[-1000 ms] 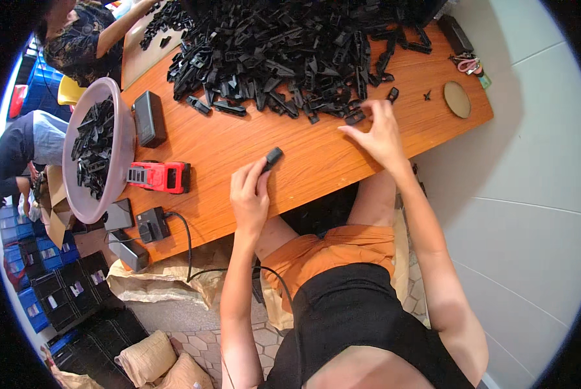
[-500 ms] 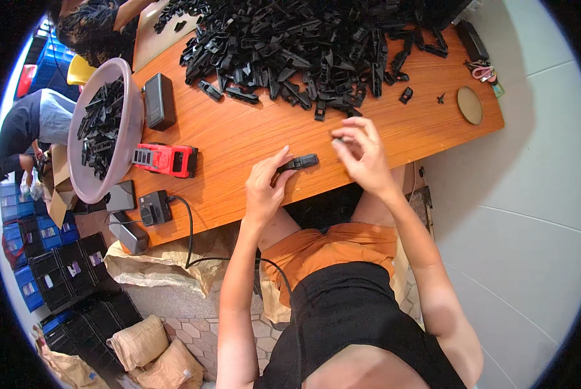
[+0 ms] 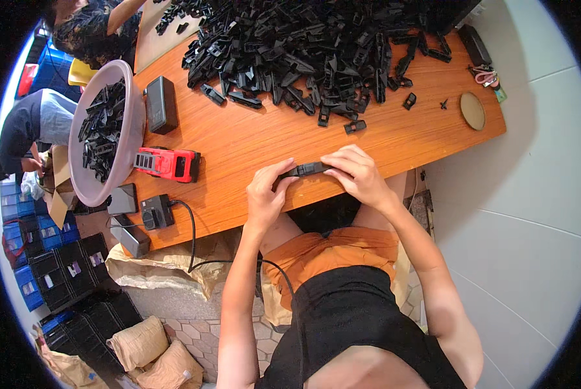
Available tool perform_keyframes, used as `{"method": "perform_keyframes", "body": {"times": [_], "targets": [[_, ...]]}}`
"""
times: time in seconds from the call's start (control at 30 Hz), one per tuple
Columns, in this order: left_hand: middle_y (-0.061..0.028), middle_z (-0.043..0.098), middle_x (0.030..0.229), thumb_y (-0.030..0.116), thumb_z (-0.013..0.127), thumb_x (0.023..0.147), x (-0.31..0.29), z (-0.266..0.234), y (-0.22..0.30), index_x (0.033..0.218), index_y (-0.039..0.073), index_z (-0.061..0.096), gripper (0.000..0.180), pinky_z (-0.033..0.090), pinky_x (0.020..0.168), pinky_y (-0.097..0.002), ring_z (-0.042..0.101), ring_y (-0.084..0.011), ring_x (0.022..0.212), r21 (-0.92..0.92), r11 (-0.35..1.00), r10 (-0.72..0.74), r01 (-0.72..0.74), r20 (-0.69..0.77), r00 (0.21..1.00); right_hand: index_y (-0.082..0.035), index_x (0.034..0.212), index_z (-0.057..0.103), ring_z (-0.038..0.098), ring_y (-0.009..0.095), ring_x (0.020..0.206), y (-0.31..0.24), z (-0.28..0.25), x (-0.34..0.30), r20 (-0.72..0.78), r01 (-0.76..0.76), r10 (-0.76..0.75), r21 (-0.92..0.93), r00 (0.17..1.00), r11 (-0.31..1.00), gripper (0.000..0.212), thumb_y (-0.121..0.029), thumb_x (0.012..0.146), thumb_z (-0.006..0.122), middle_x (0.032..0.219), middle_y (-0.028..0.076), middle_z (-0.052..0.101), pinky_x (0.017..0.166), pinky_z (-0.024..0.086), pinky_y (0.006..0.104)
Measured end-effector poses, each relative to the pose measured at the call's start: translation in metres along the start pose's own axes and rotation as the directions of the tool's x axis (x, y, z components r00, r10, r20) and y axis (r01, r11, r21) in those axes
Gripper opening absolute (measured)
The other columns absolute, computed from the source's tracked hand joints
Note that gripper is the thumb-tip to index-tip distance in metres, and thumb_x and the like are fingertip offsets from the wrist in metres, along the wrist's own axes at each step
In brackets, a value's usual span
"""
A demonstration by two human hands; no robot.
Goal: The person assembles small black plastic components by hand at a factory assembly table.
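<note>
Above the table's near edge, a long, narrow black plastic part (image 3: 305, 170) is held level between my hands. My left hand (image 3: 266, 194) is closed on its left end, thumb below and fingers above. At the other end, my right hand (image 3: 358, 174) pinches it with bent fingers, which hide that tip. Beyond my hands spreads a big heap of similar black plastic parts (image 3: 290, 58). One small black piece (image 3: 355, 127) lies apart at the heap's near edge.
On the wooden table's (image 3: 232, 142) left are a pinkish tub (image 3: 137, 117) of black parts, a black box (image 3: 161, 104), a red block-shaped device (image 3: 167, 164) and a corded black device (image 3: 156, 212). A round tan disc (image 3: 472, 111) lies right. Two other people are at left.
My right hand has moved left and slightly down from near the heap to the black part. My left hand has stayed almost in place, still holding it.
</note>
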State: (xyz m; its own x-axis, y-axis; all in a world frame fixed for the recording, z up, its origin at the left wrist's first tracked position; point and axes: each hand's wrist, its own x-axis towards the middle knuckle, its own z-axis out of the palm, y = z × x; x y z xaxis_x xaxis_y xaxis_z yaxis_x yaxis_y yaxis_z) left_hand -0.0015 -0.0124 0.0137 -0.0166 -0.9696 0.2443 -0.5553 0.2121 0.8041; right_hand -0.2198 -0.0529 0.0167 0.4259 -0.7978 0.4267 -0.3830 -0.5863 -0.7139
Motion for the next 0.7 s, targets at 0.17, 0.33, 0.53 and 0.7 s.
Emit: {"method": "perform_keyframes", "body": {"times": [0.17,0.33,0.53,0.7], "targets": [[-0.0094,0.071,0.097,0.000,0.073,0.073,0.000,-0.002,0.001,0.105,0.006,0.068,0.033,0.050,0.082,-0.0341,0.065,-0.0260,0.091,0.014,1.000,-0.014,0.014,0.003,1.000,-0.001,0.100,0.068,0.060,0.027,0.084,0.002,0.001,-0.001,-0.022,-0.003,0.005,0.068,1.000,0.998,0.029,-0.001,0.072,0.074,0.092,0.010,0.066,0.073,0.050,0.0347],[-0.0096,0.071,0.098,-0.003,0.073,0.073,0.003,-0.004,0.001,0.105,0.004,0.068,0.032,0.051,0.081,-0.0322,0.066,-0.0242,0.091,0.034,0.999,-0.011,0.009,0.038,0.999,0.000,0.099,0.068,0.060,0.026,0.084,0.002,0.005,0.004,-0.014,-0.003,0.004,0.072,1.000,0.997,0.029,-0.001,0.071,0.075,0.092,0.010,0.067,0.072,0.051,0.0346],[-0.0100,0.071,0.096,-0.001,0.074,0.072,0.003,-0.004,0.003,0.102,0.005,0.069,0.031,0.051,0.081,-0.0326,0.066,-0.0250,0.089,0.028,0.999,0.024,-0.025,0.048,0.999,-0.003,0.097,0.069,0.060,0.026,0.084,-0.002,0.020,0.007,0.018,0.038,-0.041,0.125,0.999,0.991,0.028,-0.005,0.070,0.076,0.091,0.008,0.067,0.073,0.050,0.0350],[-0.0115,0.069,0.095,0.001,0.069,0.078,0.020,-0.012,0.010,0.112,0.006,0.066,0.034,0.050,0.081,-0.0354,0.064,-0.0271,0.087,-0.040,0.988,0.154,-0.149,0.231,0.961,-0.006,0.098,0.069,0.059,0.024,0.089,-0.001,-0.003,-0.005,0.164,0.075,-0.089,0.090,0.982,0.993,0.025,-0.009,0.073,0.075,0.092,0.005,0.066,0.080,0.047,0.0349]]}}
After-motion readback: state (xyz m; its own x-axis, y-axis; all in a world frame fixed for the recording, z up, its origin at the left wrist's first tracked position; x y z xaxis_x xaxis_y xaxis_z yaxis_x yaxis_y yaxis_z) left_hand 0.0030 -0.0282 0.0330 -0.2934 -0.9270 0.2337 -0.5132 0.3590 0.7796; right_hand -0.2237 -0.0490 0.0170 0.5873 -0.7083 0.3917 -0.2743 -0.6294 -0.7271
